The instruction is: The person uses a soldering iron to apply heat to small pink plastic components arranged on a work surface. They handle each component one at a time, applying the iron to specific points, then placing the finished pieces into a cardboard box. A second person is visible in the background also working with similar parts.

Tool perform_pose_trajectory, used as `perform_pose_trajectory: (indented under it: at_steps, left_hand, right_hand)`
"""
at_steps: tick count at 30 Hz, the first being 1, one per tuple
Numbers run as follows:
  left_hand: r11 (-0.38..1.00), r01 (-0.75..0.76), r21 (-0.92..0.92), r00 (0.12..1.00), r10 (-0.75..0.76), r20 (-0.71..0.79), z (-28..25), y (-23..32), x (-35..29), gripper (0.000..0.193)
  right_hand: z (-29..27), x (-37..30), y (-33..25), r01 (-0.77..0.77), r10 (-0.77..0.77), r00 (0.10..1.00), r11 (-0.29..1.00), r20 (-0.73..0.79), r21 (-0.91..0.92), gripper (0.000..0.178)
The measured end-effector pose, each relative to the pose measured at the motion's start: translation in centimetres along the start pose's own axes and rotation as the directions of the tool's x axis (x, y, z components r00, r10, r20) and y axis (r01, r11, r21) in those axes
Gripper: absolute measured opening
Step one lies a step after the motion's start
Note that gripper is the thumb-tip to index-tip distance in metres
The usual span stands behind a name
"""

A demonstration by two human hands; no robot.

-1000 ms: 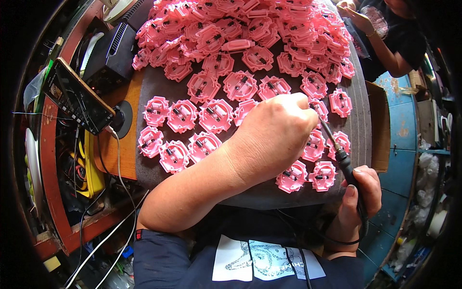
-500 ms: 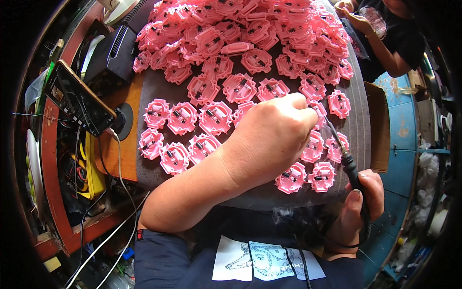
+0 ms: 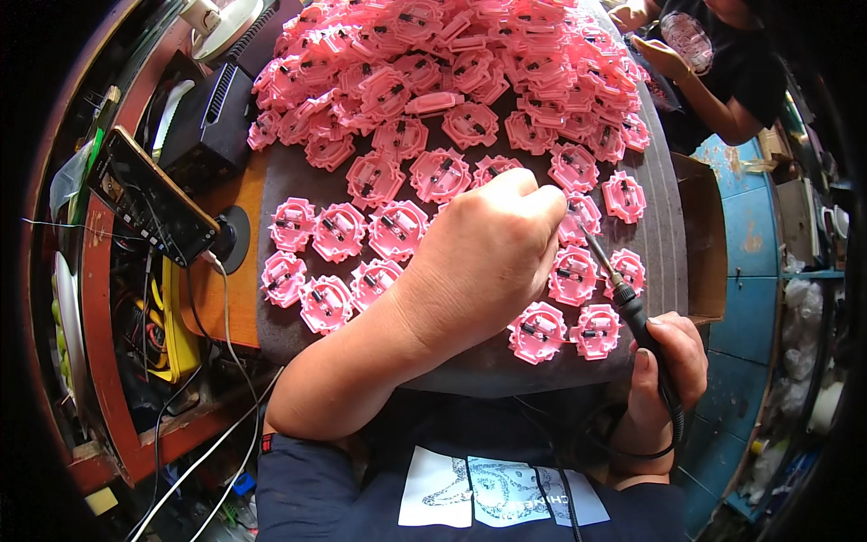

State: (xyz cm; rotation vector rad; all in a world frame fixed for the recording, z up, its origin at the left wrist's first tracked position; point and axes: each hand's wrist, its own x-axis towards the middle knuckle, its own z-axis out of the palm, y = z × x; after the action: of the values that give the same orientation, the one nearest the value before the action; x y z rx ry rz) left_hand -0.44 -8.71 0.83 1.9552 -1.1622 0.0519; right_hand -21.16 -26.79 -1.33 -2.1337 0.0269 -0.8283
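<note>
Two hands are over the bench (image 3: pixel 657 271). The right hand (image 3: pixel 673 357) is curled around the black handle of a soldering iron (image 3: pixel 629 303). Its thin tip points up and left at a pink piece (image 3: pixel 582 213), which lies on the bench right beside the left hand (image 3: pixel 492 246). The left hand has bent fingers, but we see only its back, so I cannot tell if it pinches anything.

To do this well, I think the tip should touch just the right spot, lightly and not for long, since pink plastic could melt. Fingers should be well clear of the hot end.

Whether the tip touches the piece is too small to tell. The left arm hides some pieces. In the big pink pile (image 3: pixel 424 68), pieces cover each other. The other person (image 3: pixel 722 72) is partly cut off.
</note>
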Motion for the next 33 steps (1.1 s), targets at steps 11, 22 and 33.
perform_pose_trajectory:
  at_steps: [11,22,33]
  left_hand:
    - [1.0,0.004,-0.007,1.0,-0.004,0.004,0.0,0.1,-0.2,0.009]
    - [0.998,-0.052,-0.047,0.996,0.048,-0.075,-0.8,0.3,0.0,0.012]
    - [0.973,-0.215,-0.08,0.937,0.183,-0.297,-2.5,0.4,0.6,0.016]
  right_hand:
    - [0.2,0.2,0.0,0.007,-0.006,1.0,0.999,0.021,-0.052,0.03]
    - [-0.8,-0.6,-0.7,0.023,-0.028,0.993,0.999,-0.116,-0.049,0.031]
    - [-2.8,-2.7,-0.5,0.014,-0.005,0.973,0.999,-0.232,0.034,0.034]
